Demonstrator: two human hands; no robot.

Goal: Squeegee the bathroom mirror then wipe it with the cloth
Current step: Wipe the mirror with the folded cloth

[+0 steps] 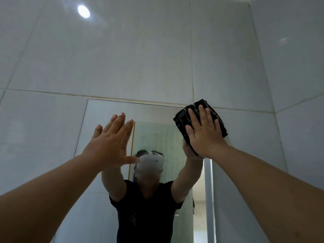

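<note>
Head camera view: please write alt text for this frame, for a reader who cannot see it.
A person's right hand presses a folded black cloth flat against the top right corner of a bathroom mirror, while the left hand rests open on the glass. Grey wall tiles surround the mirror, which reflects the person's raised arms; no squeegee is in view.

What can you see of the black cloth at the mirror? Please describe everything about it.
The cloth is black with thin pale wavy stripes and looks like soft fabric, folded into a thick pad. It sits at the top right corner of the mirror, partly over the edge onto the grey wall tile. The right hand presses it flat with straight, spread fingers, covering its middle; its corners show above and beside the fingers. The left hand does not touch it.
</note>
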